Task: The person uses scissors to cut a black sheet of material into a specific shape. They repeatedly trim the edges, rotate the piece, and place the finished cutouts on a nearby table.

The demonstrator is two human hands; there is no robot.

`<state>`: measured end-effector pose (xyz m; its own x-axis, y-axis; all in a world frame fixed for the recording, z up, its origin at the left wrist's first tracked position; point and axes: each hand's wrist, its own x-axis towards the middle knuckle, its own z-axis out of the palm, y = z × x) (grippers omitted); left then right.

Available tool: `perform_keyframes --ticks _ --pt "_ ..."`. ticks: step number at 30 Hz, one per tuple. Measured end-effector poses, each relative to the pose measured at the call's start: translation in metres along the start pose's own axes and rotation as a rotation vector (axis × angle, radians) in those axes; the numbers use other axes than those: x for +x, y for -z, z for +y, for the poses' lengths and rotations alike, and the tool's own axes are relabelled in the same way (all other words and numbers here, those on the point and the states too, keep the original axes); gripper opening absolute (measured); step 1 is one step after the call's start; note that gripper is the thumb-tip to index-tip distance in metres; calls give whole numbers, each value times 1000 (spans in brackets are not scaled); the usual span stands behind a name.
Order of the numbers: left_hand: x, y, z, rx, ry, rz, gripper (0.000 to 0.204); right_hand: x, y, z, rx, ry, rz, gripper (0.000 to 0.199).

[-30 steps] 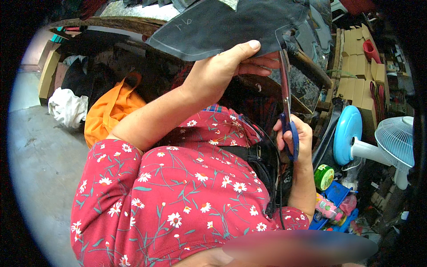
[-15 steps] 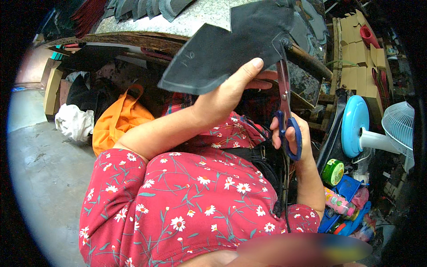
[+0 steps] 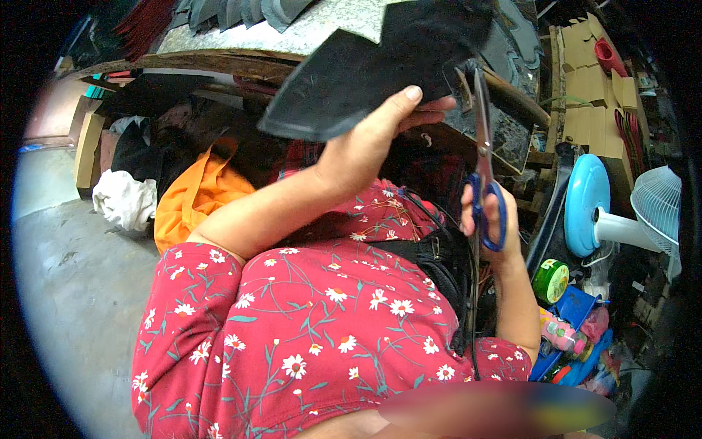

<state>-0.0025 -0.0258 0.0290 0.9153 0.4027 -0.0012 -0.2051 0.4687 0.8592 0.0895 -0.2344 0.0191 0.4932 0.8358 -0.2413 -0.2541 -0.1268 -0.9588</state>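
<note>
My left hand [image 3: 373, 135] grips a black sheet piece [image 3: 358, 84], thumb on top and fingers beneath. The piece looks like leather or a similar flat material, with a notch in its far edge. In my right hand [image 3: 499, 219] is a pair of scissors [image 3: 483, 150] with blue handles, its blades pointing up and away from me. The blades stand just right of the piece's right edge. A small flap of the piece near the tips is blurred, and I cannot tell whether it touches the blades.
Several dark cut pieces [image 3: 245, 13] lie on the stone-topped table [image 3: 219, 40]. To the right stand a fan with a blue base [image 3: 585, 205], a green tub [image 3: 550, 281] and cardboard [image 3: 585, 124]. An orange bag [image 3: 197, 194] and a white cloth [image 3: 124, 201] are at the left.
The scissors have moved to the right, away from the cut edge of the black piece. My left hand and the piece have shifted slightly up and turned a little.
</note>
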Motion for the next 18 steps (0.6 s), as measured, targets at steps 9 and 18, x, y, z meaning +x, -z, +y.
perform_keyframes --ticks 9,18 --pt "3 15 28 286 254 110 44 -7 8 -7 -239 -74 -95 31" --pt "13 20 24 58 122 68 38 -2 0 -10 -191 -39 -138 32"
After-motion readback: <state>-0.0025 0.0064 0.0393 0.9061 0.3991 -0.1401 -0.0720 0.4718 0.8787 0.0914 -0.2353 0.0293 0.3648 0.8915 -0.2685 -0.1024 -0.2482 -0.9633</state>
